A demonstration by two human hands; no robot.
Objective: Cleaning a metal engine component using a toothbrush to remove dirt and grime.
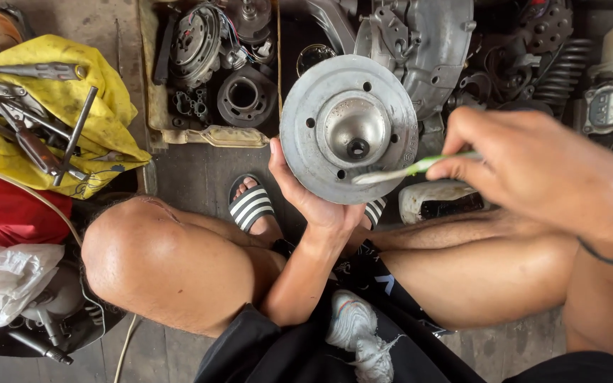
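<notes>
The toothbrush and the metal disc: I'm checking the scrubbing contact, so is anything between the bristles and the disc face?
Nothing visible. The right hand holds the toothbrush with its bristle end lying directly on the lower face of the round metal disc, which the left hand supports from below.

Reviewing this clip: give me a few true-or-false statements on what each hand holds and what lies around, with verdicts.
1. The left hand holds a round metal disc from below. True.
2. The right hand holds a screwdriver. False: it holds a green-and-white toothbrush.
3. The brush bristles rest on the disc's face. True.
4. Tools lie on a blue cloth. False: the tools lie on a yellow cloth.
5. The person wears striped sandals. True.
</notes>
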